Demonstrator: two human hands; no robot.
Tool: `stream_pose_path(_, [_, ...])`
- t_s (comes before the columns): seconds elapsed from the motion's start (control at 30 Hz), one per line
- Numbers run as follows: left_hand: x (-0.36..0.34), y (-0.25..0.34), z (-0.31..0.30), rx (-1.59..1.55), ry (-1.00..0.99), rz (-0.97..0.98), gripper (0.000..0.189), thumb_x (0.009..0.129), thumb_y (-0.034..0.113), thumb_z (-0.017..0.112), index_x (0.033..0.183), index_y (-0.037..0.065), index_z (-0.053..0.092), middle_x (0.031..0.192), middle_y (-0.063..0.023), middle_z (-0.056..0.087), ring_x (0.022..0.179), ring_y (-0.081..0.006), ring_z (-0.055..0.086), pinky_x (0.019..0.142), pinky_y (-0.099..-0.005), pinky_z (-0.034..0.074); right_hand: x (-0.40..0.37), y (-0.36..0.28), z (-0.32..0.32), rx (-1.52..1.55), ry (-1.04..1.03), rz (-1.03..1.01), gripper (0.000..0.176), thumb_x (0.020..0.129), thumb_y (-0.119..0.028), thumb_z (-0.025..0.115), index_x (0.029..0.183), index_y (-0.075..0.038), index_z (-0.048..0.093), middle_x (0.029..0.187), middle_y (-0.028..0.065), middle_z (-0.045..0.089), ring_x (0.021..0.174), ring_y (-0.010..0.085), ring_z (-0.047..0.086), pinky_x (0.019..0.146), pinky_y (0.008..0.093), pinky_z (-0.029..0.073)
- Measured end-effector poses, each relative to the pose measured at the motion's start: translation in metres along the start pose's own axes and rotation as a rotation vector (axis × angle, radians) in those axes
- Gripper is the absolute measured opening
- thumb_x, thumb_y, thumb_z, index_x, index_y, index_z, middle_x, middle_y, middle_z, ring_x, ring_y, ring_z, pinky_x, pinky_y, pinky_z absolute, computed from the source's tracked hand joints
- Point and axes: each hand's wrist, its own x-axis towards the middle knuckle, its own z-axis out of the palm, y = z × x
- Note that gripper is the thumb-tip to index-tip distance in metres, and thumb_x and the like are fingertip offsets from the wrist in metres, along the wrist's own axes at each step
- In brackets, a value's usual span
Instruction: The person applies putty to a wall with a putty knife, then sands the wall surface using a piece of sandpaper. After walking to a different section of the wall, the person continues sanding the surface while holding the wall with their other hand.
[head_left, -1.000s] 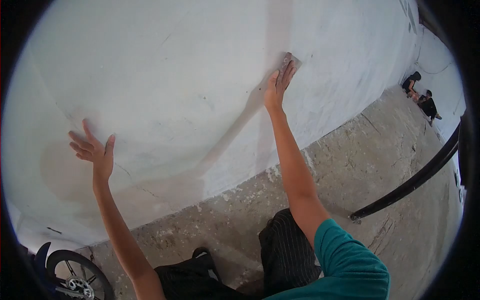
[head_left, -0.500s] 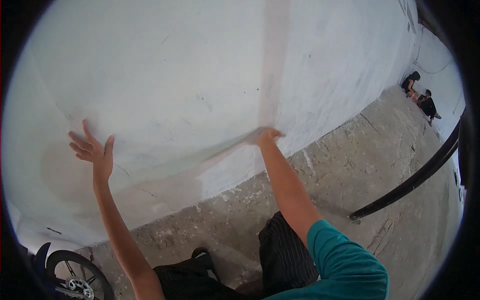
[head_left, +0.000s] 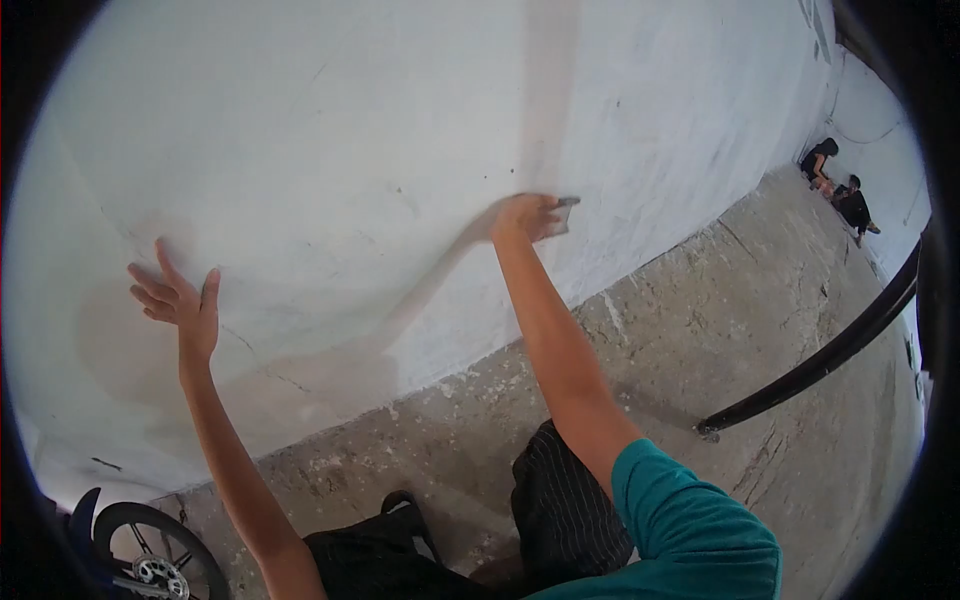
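A white painted wall [head_left: 400, 110] with scuffs and fine cracks fills most of the head view. My left hand [head_left: 178, 298] rests on it at the left, fingers spread and holding nothing. Farther right, my right hand [head_left: 525, 217] is closed around a small flat grey piece with a dark edge [head_left: 562, 215], held at the wall surface. My fingers cover much of that piece, so its exact kind cannot be made out.
Below the wall runs a rough concrete floor [head_left: 680, 330]. A motorbike wheel [head_left: 160, 550] stands at the lower left, and a thick black curved bar [head_left: 820, 375] reaches the floor at the right. Two people [head_left: 850, 205] sit by the far wall.
My right hand has moved up the wall and slightly left, and the grey piece in it now shows. My left hand stays spread on the wall, barely shifted.
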Motion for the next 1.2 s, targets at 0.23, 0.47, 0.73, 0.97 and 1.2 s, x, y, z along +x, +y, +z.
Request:
stream_pose_path(0.23, [0.001,-0.003,0.003,-0.021,0.005,0.006,0.081,0.083,0.049,0.051,0.141,0.029,-0.001,0.142,-0.0201,-0.021,0.127,-0.0475,-0.018,0.098,-0.0636,-0.006,-0.058,-0.089,-0.071,0.222,-0.037,-0.624,0.059,0.093,-0.042,0.019,0.141,-0.008,0.009,0.145,0.0217,0.002,0.132,0.0411,0.008,0.106,0.0467,0.013])
stream_pose_path(0.47, [0.0,-0.003,0.003,-0.014,0.004,-0.006,0.08,0.084,0.047,0.052,0.141,0.028,-0.001,0.142,-0.0203,-0.021,0.127,-0.0472,-0.018,0.098,-0.063,-0.006,-0.063,-0.104,-0.1,0.181,-0.131,-1.102,0.072,0.09,-0.052,0.025,0.138,0.001,0.015,0.145,0.0201,0.005,0.133,0.0386,0.006,0.105,0.0481,0.015])
stream_pose_path(0.73, [0.0,-0.005,0.004,0.017,0.029,0.022,0.079,0.084,0.047,0.051,0.141,0.025,0.002,0.142,-0.0204,-0.019,0.127,-0.0503,-0.015,0.098,-0.0633,-0.002,0.005,-0.029,-0.074,0.255,-0.016,-0.694,0.069,0.09,-0.043,0.035,0.136,0.005,0.015,0.144,0.0185,0.014,0.132,0.0345,0.015,0.105,0.0427,0.022])
stream_pose_path(0.97, [0.0,-0.008,0.006,0.028,0.059,0.038,0.079,0.084,0.046,0.052,0.142,0.024,0.003,0.143,-0.0193,-0.018,0.127,-0.0506,-0.014,0.097,-0.0645,-0.002,0.043,0.091,-0.043,0.465,0.064,-0.364,0.06,0.093,-0.027,0.032,0.136,0.006,0.006,0.138,0.0275,0.018,0.127,0.037,0.026,0.104,0.0406,0.027])
stream_pose_path(1.2, [-0.001,-0.006,0.005,0.004,0.041,0.023,0.08,0.083,0.045,0.053,0.142,0.024,0.002,0.142,-0.0204,-0.019,0.127,-0.0505,-0.015,0.098,-0.0634,-0.003,0.02,0.037,-0.032,0.453,0.058,-0.199,0.058,0.094,-0.031,0.03,0.135,0.006,0.012,0.137,0.0285,0.02,0.127,0.0401,0.023,0.104,0.0443,0.025])
